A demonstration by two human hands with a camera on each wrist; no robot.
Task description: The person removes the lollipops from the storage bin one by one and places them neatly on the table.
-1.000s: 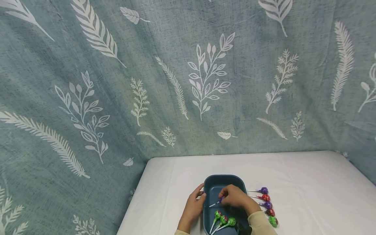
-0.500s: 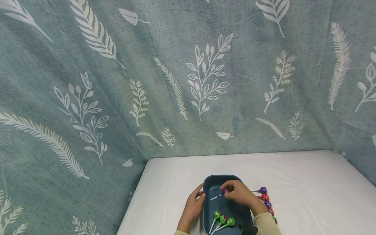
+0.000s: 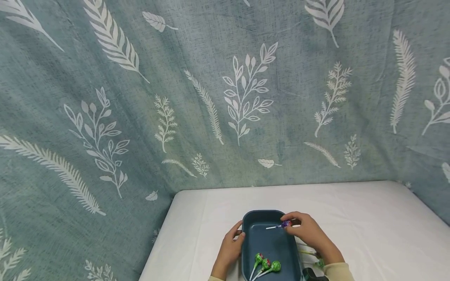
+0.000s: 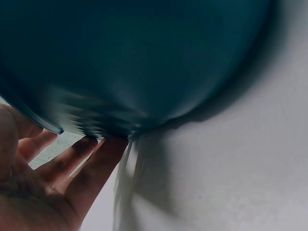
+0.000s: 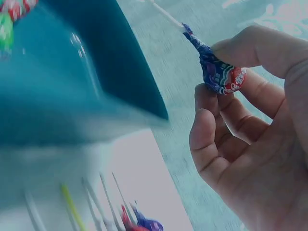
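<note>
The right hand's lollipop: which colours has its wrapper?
Wrapper: mostly blue-purple and red, clearest in the right wrist view.

The tray [image 4: 144, 57] fills the upper part of the left wrist view, its dark blue outer wall blurred and bearing a banded reflection near the fingers. Below the tray, toward its rim, the left hand [image 4: 48, 187] is seen palm side on, fingers spread and extended, with at least two fingertips meeting the wall and a grey-green textured cloth [image 4: 54, 150] showing between fingers and rim. A white surface [image 4: 240, 178] lies beside and beneath the tray, shaded along its edge, with pale streaks [image 4: 124, 192] below the contact, their nature unclear.
</note>
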